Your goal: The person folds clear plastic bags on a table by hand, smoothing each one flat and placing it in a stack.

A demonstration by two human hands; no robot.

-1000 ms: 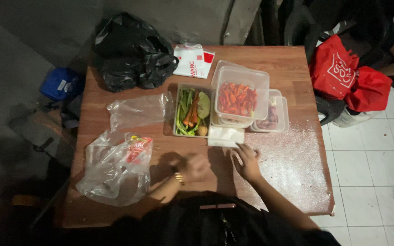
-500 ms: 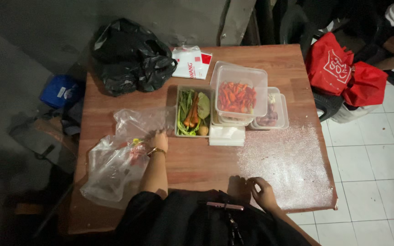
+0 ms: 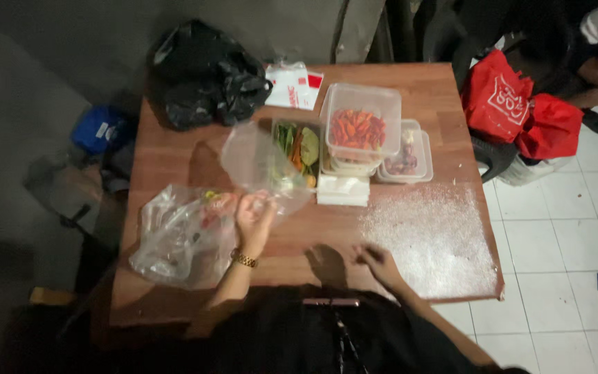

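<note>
My left hand [image 3: 254,220] grips an empty clear plastic bag [image 3: 257,163] and holds it lifted above the wooden table [image 3: 174,159], partly in front of the tray of green vegetables and carrots [image 3: 299,147]. Just left of that hand lies a second clear bag [image 3: 178,239] with red and yellow contents. My right hand [image 3: 376,262] rests on the table near the front edge, fingers loosely curled, holding nothing, beside a patch of white powder [image 3: 427,235].
A clear tub of red chillies [image 3: 358,128] sits on stacked tubs, with another tub [image 3: 406,159] to its right and a white folded cloth [image 3: 342,190] in front. A black bag [image 3: 202,73] and white packet [image 3: 293,84] lie at the back. Red bags [image 3: 520,107] rest on a chair.
My left hand has taken hold of the empty clear bag and lifted it off the table toward the middle. My right hand has moved slightly left along the front edge.
</note>
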